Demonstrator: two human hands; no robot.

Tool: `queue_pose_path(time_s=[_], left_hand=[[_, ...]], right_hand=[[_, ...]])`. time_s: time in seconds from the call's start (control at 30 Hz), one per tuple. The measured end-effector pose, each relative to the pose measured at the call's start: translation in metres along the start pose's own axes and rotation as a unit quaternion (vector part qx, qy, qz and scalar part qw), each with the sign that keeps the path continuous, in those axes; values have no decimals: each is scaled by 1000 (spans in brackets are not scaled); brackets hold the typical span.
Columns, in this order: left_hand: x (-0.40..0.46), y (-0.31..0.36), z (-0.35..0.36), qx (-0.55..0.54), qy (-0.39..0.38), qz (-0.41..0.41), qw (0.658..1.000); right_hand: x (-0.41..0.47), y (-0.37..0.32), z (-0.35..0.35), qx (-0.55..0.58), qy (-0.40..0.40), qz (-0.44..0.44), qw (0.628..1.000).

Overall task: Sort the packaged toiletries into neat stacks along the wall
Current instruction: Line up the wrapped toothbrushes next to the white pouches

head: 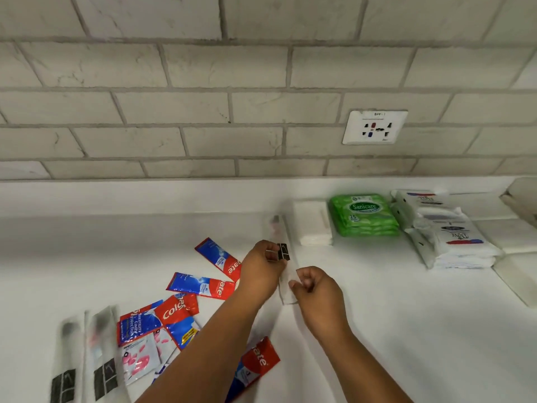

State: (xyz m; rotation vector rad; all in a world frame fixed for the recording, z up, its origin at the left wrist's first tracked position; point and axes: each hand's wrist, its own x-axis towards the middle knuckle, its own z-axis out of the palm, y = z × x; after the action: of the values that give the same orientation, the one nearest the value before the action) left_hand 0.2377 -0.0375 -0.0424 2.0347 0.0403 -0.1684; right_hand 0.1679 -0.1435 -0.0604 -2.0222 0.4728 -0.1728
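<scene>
While gripped at both ends, long translucent toothbrush packet [283, 251] held over white counter [377, 330], blurred, lying from near the wall back toward the person. Left hand [263, 267] curled round its middle near the black label, thumb and fingers pinching; right hand [315, 289] pinching the near end, fingers folded in. Just beyond the packet's far tip, by the wall: white folded stack [315, 223], then green Sanicare wipes stack [364, 215] touching or nearly touching it on the right, then white Dove soap packs [453, 237] piled and slightly fanned. White blocks [520, 271] at far right edge, kind not clear. Left of the arms, loose on the counter: red-and-blue Colgate sachets [203, 285] scattered at mixed angles, several overlapping, one [255, 365] partly under the left forearm. Small white sachet with pink print [139, 359] overlapped by the Colgate heap at its top edge. At lower left, two more toothbrush packets [84, 359] lying side by side, black labels toward the near edge, blurred. On grey tiled wall [203, 112], white socket plate [374, 128] above the wipes.
</scene>
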Motion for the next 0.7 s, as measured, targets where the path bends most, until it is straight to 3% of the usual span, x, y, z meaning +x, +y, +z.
queue_pose_path(time_s=[0.17, 0.37, 0.7], left_hand=[[16, -4, 13, 74, 18, 45, 996], [32, -10, 16, 102, 21, 55, 993], [37, -14, 20, 106, 34, 54, 992]], right_hand=[[9, 9, 4, -74, 29, -63, 995], [12, 14, 18, -187, 96, -169, 963], [15, 19, 23, -230, 104, -178, 951]])
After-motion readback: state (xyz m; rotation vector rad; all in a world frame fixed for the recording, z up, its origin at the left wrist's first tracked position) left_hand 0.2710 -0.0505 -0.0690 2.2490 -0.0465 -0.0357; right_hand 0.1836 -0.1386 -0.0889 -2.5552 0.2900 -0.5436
